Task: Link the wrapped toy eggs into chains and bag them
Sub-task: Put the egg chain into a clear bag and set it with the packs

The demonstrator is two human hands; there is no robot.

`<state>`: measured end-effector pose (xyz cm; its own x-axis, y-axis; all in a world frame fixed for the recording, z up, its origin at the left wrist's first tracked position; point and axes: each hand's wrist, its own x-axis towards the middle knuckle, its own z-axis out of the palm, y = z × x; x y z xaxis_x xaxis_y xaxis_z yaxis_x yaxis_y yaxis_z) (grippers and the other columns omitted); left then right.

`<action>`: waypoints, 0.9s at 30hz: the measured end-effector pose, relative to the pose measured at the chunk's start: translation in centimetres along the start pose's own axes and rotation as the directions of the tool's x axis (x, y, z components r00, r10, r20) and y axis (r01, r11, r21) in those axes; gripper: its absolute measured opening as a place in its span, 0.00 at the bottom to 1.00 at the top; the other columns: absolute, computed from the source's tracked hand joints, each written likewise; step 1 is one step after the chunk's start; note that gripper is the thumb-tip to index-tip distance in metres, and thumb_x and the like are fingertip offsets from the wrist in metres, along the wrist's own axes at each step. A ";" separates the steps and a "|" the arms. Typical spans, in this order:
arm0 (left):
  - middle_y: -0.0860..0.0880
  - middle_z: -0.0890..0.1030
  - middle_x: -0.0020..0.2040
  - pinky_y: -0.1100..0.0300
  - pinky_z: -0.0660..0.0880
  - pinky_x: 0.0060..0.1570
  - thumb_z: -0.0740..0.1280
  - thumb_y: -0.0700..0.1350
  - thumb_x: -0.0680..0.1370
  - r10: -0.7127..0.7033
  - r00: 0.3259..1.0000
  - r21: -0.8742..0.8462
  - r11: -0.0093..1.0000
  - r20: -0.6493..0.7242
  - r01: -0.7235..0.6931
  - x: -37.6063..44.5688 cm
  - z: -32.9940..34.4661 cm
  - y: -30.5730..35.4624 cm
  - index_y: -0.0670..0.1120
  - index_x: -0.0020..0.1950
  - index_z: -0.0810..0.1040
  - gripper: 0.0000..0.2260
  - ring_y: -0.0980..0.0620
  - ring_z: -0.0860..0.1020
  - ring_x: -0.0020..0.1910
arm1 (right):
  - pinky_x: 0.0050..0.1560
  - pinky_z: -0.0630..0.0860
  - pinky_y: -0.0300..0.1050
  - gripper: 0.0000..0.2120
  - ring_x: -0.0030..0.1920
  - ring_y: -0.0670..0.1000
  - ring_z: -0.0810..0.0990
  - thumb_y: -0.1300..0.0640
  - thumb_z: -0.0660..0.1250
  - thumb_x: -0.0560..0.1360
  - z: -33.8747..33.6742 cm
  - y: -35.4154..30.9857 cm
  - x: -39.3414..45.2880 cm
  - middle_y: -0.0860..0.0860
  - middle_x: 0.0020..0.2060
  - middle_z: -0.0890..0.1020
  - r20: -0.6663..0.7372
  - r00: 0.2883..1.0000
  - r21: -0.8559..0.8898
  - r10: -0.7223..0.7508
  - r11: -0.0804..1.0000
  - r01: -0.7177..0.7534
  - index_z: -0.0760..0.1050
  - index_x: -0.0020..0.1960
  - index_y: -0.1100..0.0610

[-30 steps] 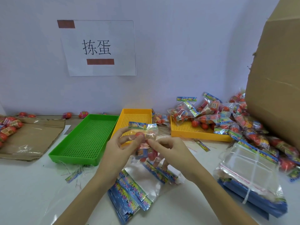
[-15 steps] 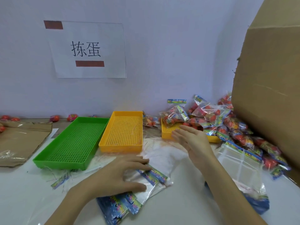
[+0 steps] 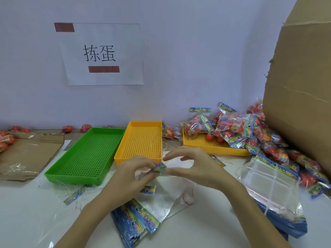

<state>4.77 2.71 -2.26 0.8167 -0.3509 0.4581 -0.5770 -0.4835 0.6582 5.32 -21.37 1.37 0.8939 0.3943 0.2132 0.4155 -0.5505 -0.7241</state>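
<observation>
My left hand (image 3: 133, 173) pinching an empty clear bag (image 3: 162, 170) by its printed top, my right hand's (image 3: 195, 167) grip on its other edge, above the surface (image 3: 26, 208), filled egg bags (image 3: 231, 126) heaped far right

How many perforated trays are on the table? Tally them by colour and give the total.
Green tray: 1
Yellow trays: 2, one beside the green, one under the bagged eggs
Total: 3

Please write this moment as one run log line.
left hand: pinches empty bag | right hand: pinches same bag | green tray: empty | stage: opening bag
</observation>
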 end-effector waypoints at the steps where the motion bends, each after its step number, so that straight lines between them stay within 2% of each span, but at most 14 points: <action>1: 0.62 0.84 0.52 0.58 0.76 0.59 0.76 0.48 0.76 -0.034 0.999 -0.036 0.999 -0.030 0.033 0.1 0.0 0.0 0.57 0.47 0.83 0.04 0.58 0.80 0.57 | 0.61 0.75 0.40 0.12 0.61 0.38 0.78 0.43 0.77 0.73 -0.1 0.1 -0.1 0.36 0.56 0.83 0.015 1.000 -0.055 0.002 0.998 -0.001 0.85 0.55 0.42; 4: 0.56 0.85 0.49 0.57 0.79 0.53 0.80 0.47 0.73 -0.144 0.988 -0.129 0.982 -0.057 0.135 0.2 -0.2 -0.2 0.50 0.44 0.81 0.08 0.55 0.82 0.51 | 0.59 0.76 0.41 0.03 0.56 0.38 0.80 0.48 0.75 0.76 -0.4 0.4 -0.1 0.37 0.52 0.84 -0.028 1.000 -0.103 0.002 0.995 -0.005 0.85 0.50 0.43; 7: 0.53 0.84 0.46 0.64 0.79 0.46 0.83 0.54 0.69 -0.206 0.978 -0.200 0.960 -0.035 0.195 0.1 -0.6 -0.2 0.49 0.45 0.82 0.15 0.54 0.82 0.46 | 0.53 0.76 0.35 0.05 0.49 0.39 0.81 0.55 0.70 0.80 -0.6 0.8 0.1 0.39 0.45 0.85 -0.109 0.994 -0.125 -0.004 0.992 -0.009 0.86 0.50 0.49; 9: 0.54 0.84 0.46 0.63 0.79 0.48 0.79 0.55 0.71 -0.199 0.979 -0.214 0.959 -0.051 0.184 0.2 -0.7 -0.1 0.53 0.44 0.83 0.09 0.55 0.82 0.46 | 0.51 0.74 0.31 0.07 0.47 0.40 0.81 0.57 0.68 0.82 -0.7 0.9 0.2 0.41 0.43 0.85 -0.107 0.994 -0.153 -0.016 0.988 0.000 0.86 0.51 0.52; 12: 0.56 0.86 0.46 0.53 0.81 0.50 0.74 0.54 0.74 -0.193 0.973 -0.226 0.961 -0.126 0.161 0.3 -0.8 0.0 0.54 0.43 0.87 0.05 0.54 0.84 0.48 | 0.50 0.72 0.25 0.08 0.49 0.38 0.81 0.57 0.68 0.82 -0.7 1.1 0.1 0.40 0.47 0.86 -0.077 0.997 -0.189 -0.013 0.982 -0.002 0.86 0.55 0.51; 15: 0.59 0.87 0.46 0.58 0.82 0.49 0.75 0.53 0.72 -0.179 0.968 -0.194 0.970 -0.178 0.144 0.3 -1.0 -0.1 0.53 0.42 0.88 0.06 0.57 0.85 0.50 | 0.50 0.69 0.22 0.09 0.52 0.37 0.80 0.56 0.69 0.82 -0.8 1.5 0.1 0.40 0.52 0.86 -0.067 0.998 -0.253 0.006 0.967 -0.022 0.86 0.58 0.51; 17: 0.57 0.87 0.46 0.61 0.82 0.50 0.76 0.53 0.71 -0.189 0.968 -0.226 0.962 -0.165 0.150 0.3 -1.2 0.0 0.53 0.41 0.88 0.05 0.56 0.85 0.48 | 0.50 0.69 0.25 0.07 0.51 0.36 0.80 0.56 0.70 0.81 -1.0 1.7 0.1 0.39 0.50 0.86 -0.064 0.998 -0.266 0.021 0.963 -0.037 0.86 0.55 0.50; 19: 0.58 0.87 0.49 0.63 0.81 0.51 0.78 0.55 0.71 -0.203 0.974 -0.225 0.958 -0.098 0.177 0.3 -1.4 0.3 0.57 0.48 0.88 0.08 0.57 0.85 0.50 | 0.51 0.72 0.28 0.06 0.50 0.35 0.81 0.54 0.71 0.80 -1.1 1.6 0.0 0.38 0.46 0.86 -0.054 0.998 -0.240 0.017 0.970 -0.030 0.85 0.48 0.46; 21: 0.61 0.86 0.54 0.68 0.77 0.55 0.77 0.58 0.71 -0.161 0.987 -0.163 0.974 -0.013 0.157 0.1 -1.1 0.4 0.61 0.60 0.84 0.18 0.60 0.83 0.55 | 0.49 0.72 0.27 0.07 0.49 0.35 0.81 0.53 0.71 0.80 -1.1 1.4 0.1 0.37 0.43 0.85 -0.062 0.998 -0.219 -0.003 0.976 -0.010 0.82 0.45 0.42; 23: 0.62 0.85 0.57 0.68 0.75 0.56 0.76 0.63 0.74 -0.153 0.987 -0.158 0.975 0.042 0.157 0.1 -0.7 0.7 0.60 0.64 0.82 0.20 0.61 0.82 0.57 | 0.48 0.71 0.26 0.07 0.48 0.34 0.80 0.52 0.72 0.79 -0.8 1.2 0.2 0.37 0.42 0.85 -0.110 0.994 -0.201 -0.011 0.980 -0.011 0.81 0.44 0.41; 25: 0.61 0.85 0.55 0.64 0.76 0.55 0.74 0.63 0.76 -0.140 0.989 -0.161 0.976 0.035 0.144 0.1 -0.4 0.8 0.57 0.59 0.84 0.16 0.59 0.82 0.55 | 0.48 0.71 0.27 0.06 0.48 0.35 0.81 0.51 0.73 0.78 -0.6 1.3 0.3 0.38 0.41 0.84 -0.151 0.988 -0.182 -0.013 0.983 -0.014 0.80 0.44 0.41; 27: 0.60 0.84 0.48 0.61 0.76 0.50 0.74 0.57 0.76 -0.099 0.994 -0.103 0.990 -0.045 0.094 0.2 -0.1 0.7 0.56 0.50 0.85 0.08 0.56 0.82 0.50 | 0.49 0.73 0.31 0.04 0.48 0.35 0.81 0.48 0.74 0.76 -0.5 1.3 0.2 0.38 0.42 0.85 -0.149 0.989 -0.161 -0.007 0.987 -0.017 0.80 0.45 0.42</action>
<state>4.49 2.34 -1.67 0.8693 -0.2646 0.4176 -0.4939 -0.4292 0.7562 6.10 -22.34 0.83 0.9060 0.2839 0.3140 0.4218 -0.6685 -0.6125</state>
